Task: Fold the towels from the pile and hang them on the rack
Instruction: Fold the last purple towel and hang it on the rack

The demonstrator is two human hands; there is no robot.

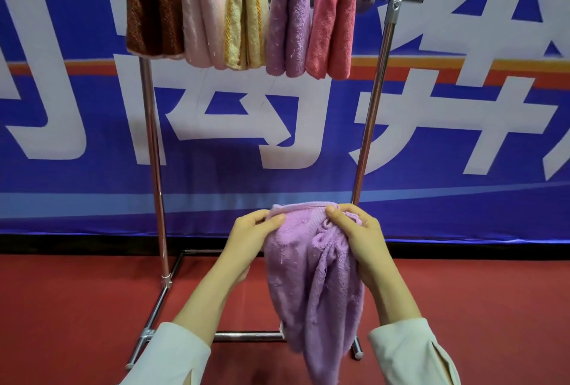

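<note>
Lilac towel [311, 279] hangs between both hands, held up by its top edge, the rest drooping loose and bunched below the wrists; left hand [246, 239] pinches the top left corner, thumb against curled fingers, cloth caught between them; right hand [361, 239] grips the top right part, thumb pressed on the hem, fingers curled round a gathered bunch of cloth; both hands closed on the towel, neither slack; hands near each other, a short stretch of hem taut between them; pale sleeves [172, 357] at both wrists; metal rack [374, 106] stands just beyond the hands, its right post rising behind the right hand, left post beyond and left of the left hand, base bars on the floor under and around the forearms; high above the hands, five folded towels draped over the top bar, side by side and touching, left to right: brown towel [152, 5], pale pink towel [202, 11], yellow towel [245, 14], purple towel [288, 17], coral towel [333, 23]; bare stretch of bar right of the coral one, above the right hand; blue banner [92, 168] with big white characters behind the rack; red floor [61, 307] below the hands.
</note>
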